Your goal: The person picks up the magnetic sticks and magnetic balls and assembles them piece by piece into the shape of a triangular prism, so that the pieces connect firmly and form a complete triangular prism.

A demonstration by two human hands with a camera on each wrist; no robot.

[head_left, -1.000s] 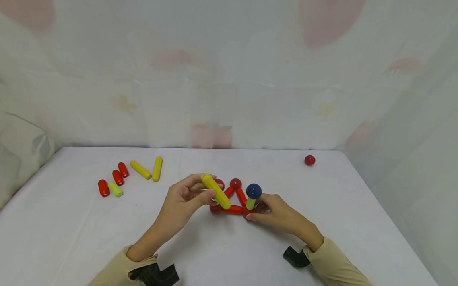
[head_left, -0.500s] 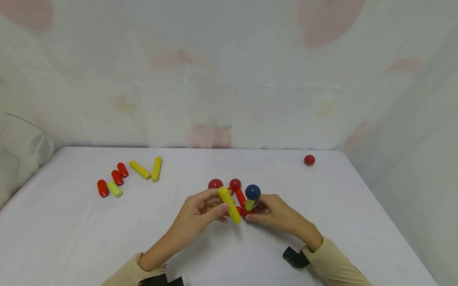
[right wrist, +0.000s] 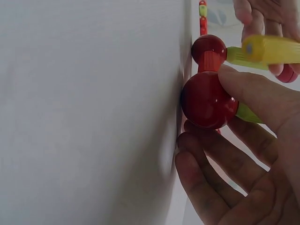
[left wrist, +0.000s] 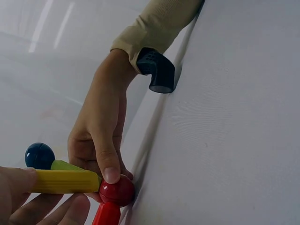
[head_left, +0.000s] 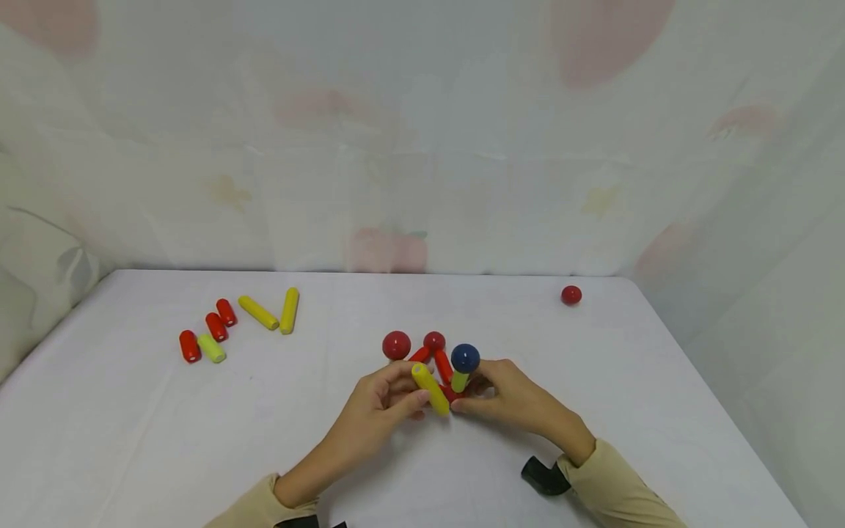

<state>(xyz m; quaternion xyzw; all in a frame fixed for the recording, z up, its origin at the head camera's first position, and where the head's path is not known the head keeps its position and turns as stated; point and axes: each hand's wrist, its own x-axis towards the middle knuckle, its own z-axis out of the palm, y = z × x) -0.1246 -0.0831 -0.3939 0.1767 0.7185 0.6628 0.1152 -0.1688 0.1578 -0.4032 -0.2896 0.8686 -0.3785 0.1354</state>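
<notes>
My left hand (head_left: 372,411) pinches a yellow stick (head_left: 430,389) between thumb and fingers. The stick slants, its lower end close to the near right corner of a triangle of red rods and balls. At that corner my right hand (head_left: 521,396) holds a red ball (right wrist: 209,100) with thumb and fingers. A green rod (head_left: 460,381) rises from this ball and bears a blue ball (head_left: 466,358). Another green rod (right wrist: 241,56) stands on the near left ball (right wrist: 208,48), which my left hand hides in the head view. A red ball (head_left: 396,345) shows above that hand.
Several loose pieces lie at the left back: red rods (head_left: 216,326), a short green rod (head_left: 212,348) and yellow sticks (head_left: 289,311). One red ball (head_left: 571,295) sits at the back right. A patterned cloth (head_left: 422,147) hangs behind the white table (head_left: 165,440).
My left hand has carried the yellow stick rightward and toward me, down to the triangle's near right corner. The right hand stays at its ball.
</notes>
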